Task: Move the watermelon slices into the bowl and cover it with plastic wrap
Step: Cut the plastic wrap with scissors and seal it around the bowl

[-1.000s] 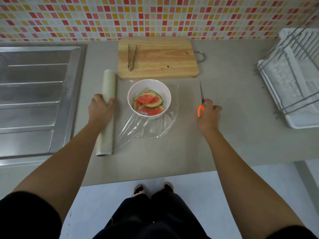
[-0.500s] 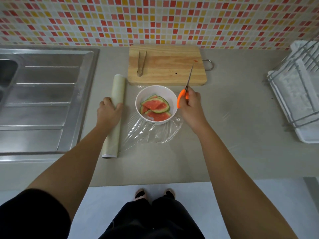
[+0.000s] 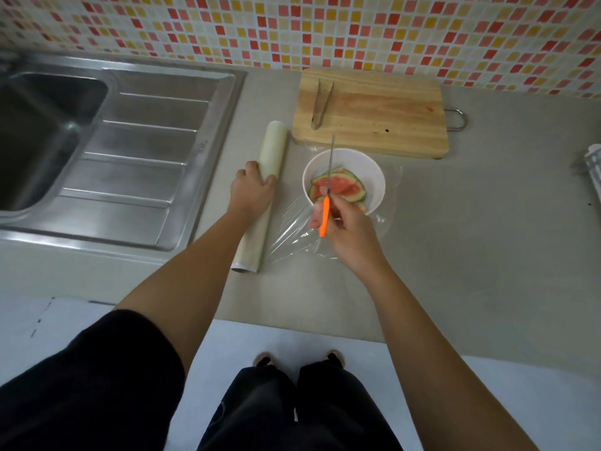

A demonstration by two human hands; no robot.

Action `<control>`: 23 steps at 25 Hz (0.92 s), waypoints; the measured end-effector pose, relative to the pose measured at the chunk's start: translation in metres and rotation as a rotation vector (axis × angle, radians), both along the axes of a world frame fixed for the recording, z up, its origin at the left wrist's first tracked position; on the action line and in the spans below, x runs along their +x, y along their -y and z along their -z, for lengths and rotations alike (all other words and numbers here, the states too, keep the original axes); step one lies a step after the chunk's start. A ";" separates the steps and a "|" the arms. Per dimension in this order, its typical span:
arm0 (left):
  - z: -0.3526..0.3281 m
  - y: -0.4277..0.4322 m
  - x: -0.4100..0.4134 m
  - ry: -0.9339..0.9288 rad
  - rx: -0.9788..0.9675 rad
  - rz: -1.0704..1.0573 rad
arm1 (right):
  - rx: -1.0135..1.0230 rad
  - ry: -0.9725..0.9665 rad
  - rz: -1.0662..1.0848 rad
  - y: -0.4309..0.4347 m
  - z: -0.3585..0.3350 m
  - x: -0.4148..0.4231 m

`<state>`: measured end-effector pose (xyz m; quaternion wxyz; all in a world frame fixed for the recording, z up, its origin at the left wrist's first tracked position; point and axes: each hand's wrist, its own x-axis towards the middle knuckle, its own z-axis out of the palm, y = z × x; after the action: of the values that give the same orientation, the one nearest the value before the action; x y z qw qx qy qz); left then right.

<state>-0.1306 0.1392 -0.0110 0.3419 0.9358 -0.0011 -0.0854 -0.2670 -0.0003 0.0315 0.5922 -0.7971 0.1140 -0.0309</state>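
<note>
Between roll and bowl, near side of the counter (image 3: 455, 222): my right hand (image 3: 348, 229) has crossed over. A second ago it was well to the right of the bowl (image 3: 374, 170). Now it sits at the near-left rim, fingers curled round the scissors (image 3: 325, 213), blades pointing away over the bowl. Blades apart or together: cannot tell.

Left hand (image 3: 252, 193) unmoved, fingers wrapped over the plastic wrap roll (image 3: 274, 148), pinning it down.

Watermelon slices (image 3: 341, 187) lie in the bowl, which stands on the pulled-out sheet (image 3: 292, 232). Sheet looks still joined to the roll.

Reading: transfer done. Scissors are lined up to cut the sheet free; covering not yet begun.
</note>
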 end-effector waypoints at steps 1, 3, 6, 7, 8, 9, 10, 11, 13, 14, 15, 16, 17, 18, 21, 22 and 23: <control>0.000 0.000 0.000 -0.004 -0.002 0.006 | 0.012 -0.007 -0.017 -0.006 0.002 -0.002; 0.000 -0.002 0.000 -0.012 -0.005 0.019 | -0.005 -0.025 -0.028 -0.021 0.007 -0.008; 0.001 -0.005 0.000 -0.006 -0.007 0.049 | -0.031 -0.059 0.012 -0.045 0.014 -0.023; 0.001 -0.005 0.001 0.002 -0.003 0.062 | -0.002 -0.077 0.035 -0.052 0.017 -0.030; 0.002 -0.006 0.001 0.008 -0.001 0.070 | 0.028 -0.093 0.054 -0.059 0.020 -0.036; 0.003 -0.006 0.001 0.012 0.000 0.075 | 0.045 -0.102 0.061 -0.065 0.021 -0.043; 0.004 -0.006 0.002 0.015 -0.001 0.078 | 0.057 -0.112 0.068 -0.070 0.023 -0.048; 0.005 -0.007 0.003 0.016 -0.003 0.080 | 0.069 -0.122 0.080 -0.074 0.026 -0.053; 0.007 -0.007 0.003 0.020 -0.006 0.083 | 0.079 -0.149 0.094 -0.081 0.030 -0.063; 0.008 -0.006 0.002 0.023 -0.007 0.080 | 0.074 -0.160 0.098 -0.083 0.033 -0.066; 0.008 -0.006 0.002 0.028 -0.009 0.075 | 0.068 -0.169 0.101 -0.085 0.035 -0.070; 0.008 -0.005 0.002 0.031 -0.013 0.069 | 0.062 -0.172 0.098 -0.087 0.037 -0.072; 0.007 -0.005 0.002 0.031 -0.015 0.065 | 0.056 -0.177 0.092 -0.088 0.039 -0.075; 0.007 -0.004 0.001 0.031 -0.015 0.065 | 0.049 -0.179 0.090 -0.088 0.040 -0.078; 0.005 -0.003 0.002 0.036 -0.004 0.068 | 0.042 -0.176 0.083 -0.088 0.040 -0.085; 0.004 -0.003 0.002 0.035 -0.001 0.065 | 0.033 -0.186 0.079 -0.089 0.040 -0.088; 0.004 -0.004 0.002 0.033 0.001 0.062 | 0.017 -0.206 0.072 -0.090 0.040 -0.092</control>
<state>-0.1287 0.1428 -0.0155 0.3387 0.9367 -0.0358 -0.0806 -0.3591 0.0897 -0.0084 0.5825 -0.7865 0.2030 0.0310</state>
